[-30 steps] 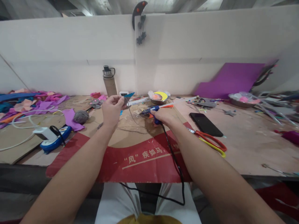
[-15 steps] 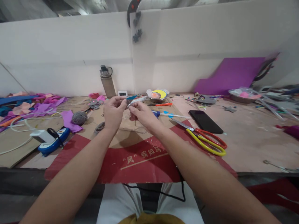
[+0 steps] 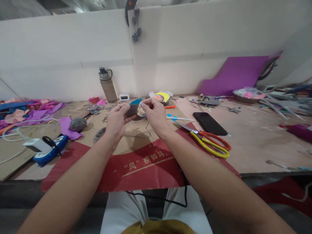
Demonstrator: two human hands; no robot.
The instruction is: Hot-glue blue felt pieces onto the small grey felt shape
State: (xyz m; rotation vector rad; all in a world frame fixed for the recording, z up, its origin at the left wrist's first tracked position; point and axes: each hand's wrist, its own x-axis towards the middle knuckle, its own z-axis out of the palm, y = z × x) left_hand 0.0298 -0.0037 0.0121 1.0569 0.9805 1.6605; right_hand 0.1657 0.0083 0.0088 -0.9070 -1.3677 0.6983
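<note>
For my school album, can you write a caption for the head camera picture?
Left hand holding a dark piece, right hand close beside it, above cardboard, with scissors nearby.

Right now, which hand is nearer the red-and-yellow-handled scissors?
The right. The right hand is a little left of the scissors; the left hand is farther left, beyond the right one.

Right of the right hand [image 3: 156,117], scissors [image 3: 198,133] lie before the phone [image 3: 210,123].
</note>
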